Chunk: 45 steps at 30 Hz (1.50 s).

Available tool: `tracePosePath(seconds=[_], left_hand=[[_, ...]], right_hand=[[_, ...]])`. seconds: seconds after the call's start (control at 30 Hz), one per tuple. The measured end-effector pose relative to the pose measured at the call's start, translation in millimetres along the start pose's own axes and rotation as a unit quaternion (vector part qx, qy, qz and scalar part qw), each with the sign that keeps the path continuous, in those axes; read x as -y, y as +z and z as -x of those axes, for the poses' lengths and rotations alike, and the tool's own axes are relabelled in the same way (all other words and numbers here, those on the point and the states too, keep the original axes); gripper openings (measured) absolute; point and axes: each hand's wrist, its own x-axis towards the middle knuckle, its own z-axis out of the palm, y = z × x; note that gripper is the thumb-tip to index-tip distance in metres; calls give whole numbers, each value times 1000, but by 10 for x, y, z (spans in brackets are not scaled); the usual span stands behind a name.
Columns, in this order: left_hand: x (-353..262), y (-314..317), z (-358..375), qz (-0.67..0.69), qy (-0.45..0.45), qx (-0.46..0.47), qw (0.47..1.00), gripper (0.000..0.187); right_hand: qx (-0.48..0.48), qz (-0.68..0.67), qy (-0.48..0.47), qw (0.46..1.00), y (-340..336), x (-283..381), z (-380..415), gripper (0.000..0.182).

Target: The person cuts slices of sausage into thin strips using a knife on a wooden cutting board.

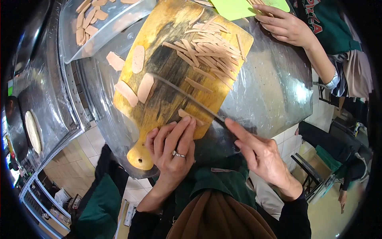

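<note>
My right hand point(264, 157) grips a knife point(187, 95), its forefinger stretched along the handle end. The blade slants up and left across a wooden cutting board point(159, 24). At the board's near edge, the fingertips of my left hand point(171, 149) press on a pinkish sausage slice point(184, 113); part of that slice is hidden under them. Whole sausage slices point(145, 87) lie on the board's left side. A loose pile of thin sausage strips point(215, 51) covers its far right. Another slice point(115, 61) rests just off the left edge.
A clear plastic container point(113, 34) with several sausage pieces stands at the upper left. Across the table, another person's hand point(284, 27) is at a green cutting board point(230, 10). Plastic film covers the table point(270, 95). A side counter point(51, 107) runs along the left.
</note>
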Motion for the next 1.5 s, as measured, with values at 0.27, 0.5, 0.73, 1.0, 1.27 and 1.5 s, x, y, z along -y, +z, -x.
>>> tracePosePath(seconds=[0.27, 0.5, 0.73, 1.0, 1.27, 1.5], left_hand=[[0, 29, 33, 7, -1, -15, 1000, 35], [60, 63, 60, 20, 12, -28, 999, 45], [15, 13, 19, 22, -7, -10, 1000, 31], [4, -3, 11, 13, -12, 0, 1000, 32], [15, 28, 13, 11, -2, -16, 1000, 34], [97, 21, 50, 107, -11, -69, 992, 29]], right_hand=[[5, 35, -18, 999, -77, 140, 199, 67], [31, 79, 14, 996, -100, 180, 331, 71], [58, 110, 30, 992, -102, 153, 337, 80], [74, 132, -5, 988, -102, 95, 57, 81], [13, -12, -10, 1000, -55, 30, -76, 58], [-27, 16, -52, 998, -127, -4, 34, 61]])
